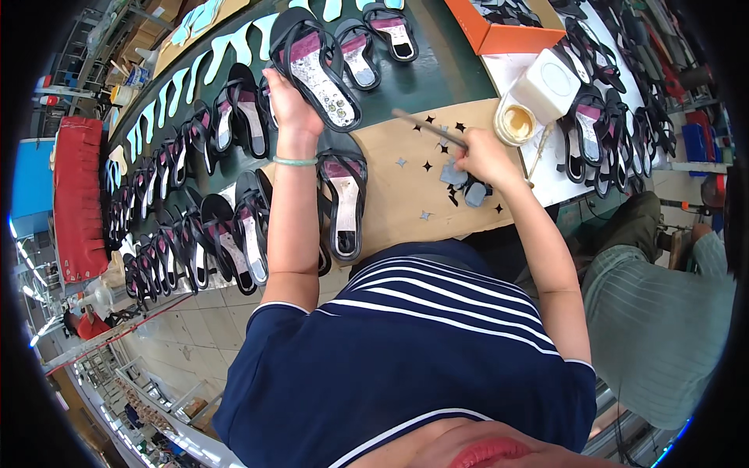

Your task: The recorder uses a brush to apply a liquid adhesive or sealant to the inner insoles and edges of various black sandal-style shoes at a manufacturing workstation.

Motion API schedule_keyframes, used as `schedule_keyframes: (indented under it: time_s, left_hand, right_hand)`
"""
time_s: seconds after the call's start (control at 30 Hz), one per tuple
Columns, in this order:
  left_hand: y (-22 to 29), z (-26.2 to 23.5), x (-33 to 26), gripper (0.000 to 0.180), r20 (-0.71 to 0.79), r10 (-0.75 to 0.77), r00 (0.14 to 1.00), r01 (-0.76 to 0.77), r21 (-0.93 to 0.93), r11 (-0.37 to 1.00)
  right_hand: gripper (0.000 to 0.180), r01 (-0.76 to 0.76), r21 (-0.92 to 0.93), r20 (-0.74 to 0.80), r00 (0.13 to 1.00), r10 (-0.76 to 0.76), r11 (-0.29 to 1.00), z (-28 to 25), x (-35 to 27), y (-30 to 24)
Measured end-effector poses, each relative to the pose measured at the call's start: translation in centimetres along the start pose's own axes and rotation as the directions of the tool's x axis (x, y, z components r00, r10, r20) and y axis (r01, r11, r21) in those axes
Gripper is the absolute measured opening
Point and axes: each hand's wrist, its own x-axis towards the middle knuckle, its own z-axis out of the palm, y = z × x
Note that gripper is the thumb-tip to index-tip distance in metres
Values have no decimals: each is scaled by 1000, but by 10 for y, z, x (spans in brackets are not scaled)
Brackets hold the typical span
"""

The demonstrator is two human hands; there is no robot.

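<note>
Sandal [316, 70] in left hand [295, 108], stick [429, 129] in right hand [485, 156].
Hands apart, each clamped on its item; open jar [515, 125] near the right.

Black sandal [318, 74] and slim stick [431, 128] are held slanting.

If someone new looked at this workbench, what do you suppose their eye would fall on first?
Probably the rows of dark sandals to the left, with one larger-looking sandal held up in the left hand. Next, perhaps, the small dark stars scattered on the brown board near the right hand, and the bright orange box at the upper right.
</note>
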Motion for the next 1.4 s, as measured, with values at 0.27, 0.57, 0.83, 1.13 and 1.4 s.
schedule_keyframes:
  time_s: [0.27, 0.57, 0.83, 1.13, 1.4]
  left_hand:
    - [-30, 14, -9, 71, 120, -181, 976, 187, -37, 982]
    - [-54, 51, -19, 70, 123, -298, 947, 303, -26, 953]
    - [-46, 32, -15, 68, 108, -279, 954, 279, 14, 960]
    - [-59, 35, -10, 68, 133, -342, 930, 346, -11, 938]
    - [-68, 58, -20, 66, 176, -435, 883, 438, 23, 899]
  right_hand:
    - [12, 79, 533, -205, 978, 38, 842, -60, -19, -8]
    - [33, -104, 138, -282, 949, 139, 985, -23, 34, 2]
    - [43, -89, 33, -339, 936, 95, 995, -17, 55, 17]
    - [27, -14, 268, -299, 949, 97, 963, -27, 53, 19]
    - [17, 33, 727, -37, 999, -8, 685, -81, -3, -69]
